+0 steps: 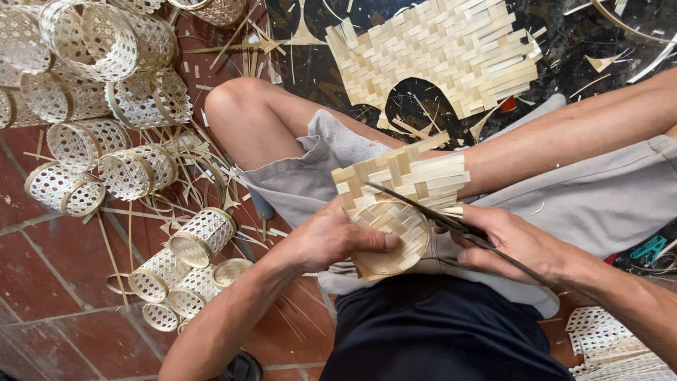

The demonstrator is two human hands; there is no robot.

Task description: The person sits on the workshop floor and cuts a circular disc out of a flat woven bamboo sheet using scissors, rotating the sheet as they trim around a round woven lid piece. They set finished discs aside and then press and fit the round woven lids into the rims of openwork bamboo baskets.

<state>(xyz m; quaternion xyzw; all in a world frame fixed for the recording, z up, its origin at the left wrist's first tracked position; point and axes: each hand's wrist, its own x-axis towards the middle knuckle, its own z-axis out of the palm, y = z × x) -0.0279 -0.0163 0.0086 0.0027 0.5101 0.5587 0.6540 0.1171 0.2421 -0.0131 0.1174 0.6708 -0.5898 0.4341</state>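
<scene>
My left hand [331,236] grips a small woven bamboo piece [398,187] with a round hoop base [395,233], thumb pressed on the round part. My right hand [511,243] holds dark scissors [423,208] whose blades lie across the woven square, cutting along the rim of the hoop. The piece rests over my lap, above my grey shorts [599,201].
Several white woven cylinder baskets [106,92] lie piled on the red tile floor at the left, more near my left forearm [190,261]. A large woven bamboo mat [437,53] lies on dark ground ahead. Bamboo strips and trimmings are scattered about. More woven pieces [606,346] sit at the lower right.
</scene>
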